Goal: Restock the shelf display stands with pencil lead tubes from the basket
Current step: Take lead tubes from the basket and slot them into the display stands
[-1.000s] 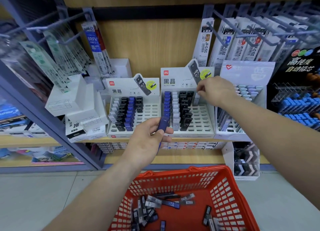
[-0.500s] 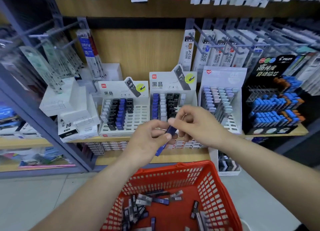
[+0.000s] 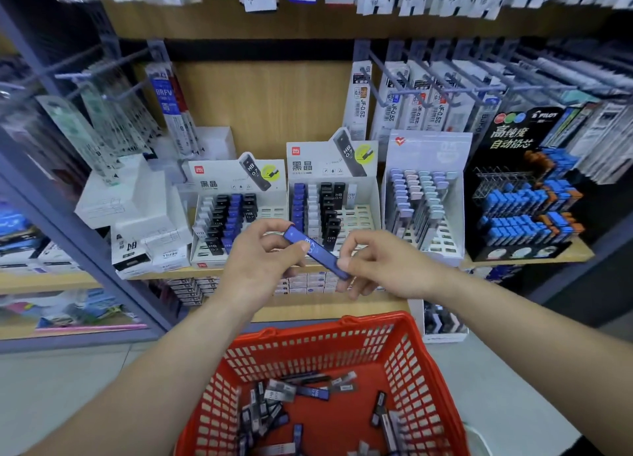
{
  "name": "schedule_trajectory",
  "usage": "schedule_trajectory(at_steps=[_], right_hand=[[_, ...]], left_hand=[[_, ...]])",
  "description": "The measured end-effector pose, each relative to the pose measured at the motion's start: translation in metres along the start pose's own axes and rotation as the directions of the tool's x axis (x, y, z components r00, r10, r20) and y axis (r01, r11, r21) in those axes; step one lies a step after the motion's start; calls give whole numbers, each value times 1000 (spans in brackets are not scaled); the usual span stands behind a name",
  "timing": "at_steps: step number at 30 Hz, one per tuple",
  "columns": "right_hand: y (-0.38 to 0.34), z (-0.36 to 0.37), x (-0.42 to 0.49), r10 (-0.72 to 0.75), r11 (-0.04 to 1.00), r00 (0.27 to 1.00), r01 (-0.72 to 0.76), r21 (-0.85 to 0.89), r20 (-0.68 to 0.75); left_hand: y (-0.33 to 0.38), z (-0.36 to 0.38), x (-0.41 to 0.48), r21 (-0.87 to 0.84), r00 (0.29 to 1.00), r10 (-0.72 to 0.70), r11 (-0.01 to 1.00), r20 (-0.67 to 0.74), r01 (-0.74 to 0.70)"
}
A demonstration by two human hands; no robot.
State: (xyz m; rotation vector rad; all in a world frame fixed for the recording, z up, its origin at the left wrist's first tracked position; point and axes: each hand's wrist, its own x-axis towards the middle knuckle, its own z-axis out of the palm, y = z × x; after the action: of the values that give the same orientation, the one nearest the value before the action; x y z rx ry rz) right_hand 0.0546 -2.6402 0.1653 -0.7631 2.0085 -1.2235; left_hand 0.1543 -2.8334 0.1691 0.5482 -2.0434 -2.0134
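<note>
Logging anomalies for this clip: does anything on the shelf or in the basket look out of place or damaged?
Nothing looks damaged or spilled. The white boxes left of the display stands are piled crookedly, some tilted. The tubes in the basket lie jumbled, which seems normal for restocking.

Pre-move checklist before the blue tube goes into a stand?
1. Grip: blue tube pinched at its ends by left hand and right hand: ok.
2. Grade print on the tube: blurred, cannot tell.
3. Empty slots in middle stand: right-side rows bare, ok.
4. Free slot in its blue column: front end hidden behind the hands, cannot tell.
5. Stock left: loose tubes lie in the basket: ok.
</note>
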Motion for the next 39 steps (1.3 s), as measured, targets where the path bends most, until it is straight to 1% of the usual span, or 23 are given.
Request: schedule_trajectory(at_steps=[2,4,6,9,11,13,16,19,21,23,24,26,27,29,31,33,36,39], right_hand=[[1,6,1,-18,999,1000,19,-39,23],[0,11,4,-32,997,999,33,-73,13],[-1,12,7,-56,995,995,49,-83,-77],[-3,8,10,-94,994,960,107,37,-265],[-5,5,11,-134,985,939,162,64,-316],[-5,3,11,-176,982,930,191,15,-322],[-3,0,11,-192,981,930,175,-82,-312],[-3,-8,9,-175,984,941,159,-79,-289],[-3,-18,9,-187,980,928,152,-132,-321],[-3,-34,10,-201,969,900,125,-213,-387],[-3,-44,12,-208,963,885,110,-247,-416],[-3,-65,18,-220,946,856,71,-316,-467],[-3,-76,23,-227,932,840,41,-359,-492],[-2,-95,37,-252,891,815,-16,-455,-521],[0,-108,53,-271,835,814,-67,-547,-514],[2,-114,72,-282,785,827,-93,-613,-486],[5,-116,95,-277,742,850,-107,-662,-448],[11,-115,108,-240,704,876,-140,-697,-418]], left_hand=[[-3,3,3,5,1000,-14,1000,1,14],[-5,8,6,1,1000,-25,1000,4,25],[-7,12,8,1,1000,-23,1000,12,23],[-10,18,10,54,999,-1,999,53,-2],[-12,22,10,106,996,10,994,86,-19],[-14,26,9,145,994,23,989,110,-39],[-16,29,11,170,991,34,984,128,-56],[-17,32,14,196,988,45,978,150,-74],[-16,33,18,265,986,72,958,148,-110],[-16,31,24,403,983,122,900,134,-167],[-15,30,28,492,979,152,847,135,-199],[-16,25,35,668,968,191,700,166,-252],[-16,23,38,728,962,197,630,188,-270],[-19,20,45,799,954,192,523,229,-297],[-23,19,50,840,949,176,443,261,-313],[-27,17,55,859,952,147,411,268,-305],[-33,15,60,859,961,105,431,257,-277],[-36,14,64,855,962,98,444,253,-270]])
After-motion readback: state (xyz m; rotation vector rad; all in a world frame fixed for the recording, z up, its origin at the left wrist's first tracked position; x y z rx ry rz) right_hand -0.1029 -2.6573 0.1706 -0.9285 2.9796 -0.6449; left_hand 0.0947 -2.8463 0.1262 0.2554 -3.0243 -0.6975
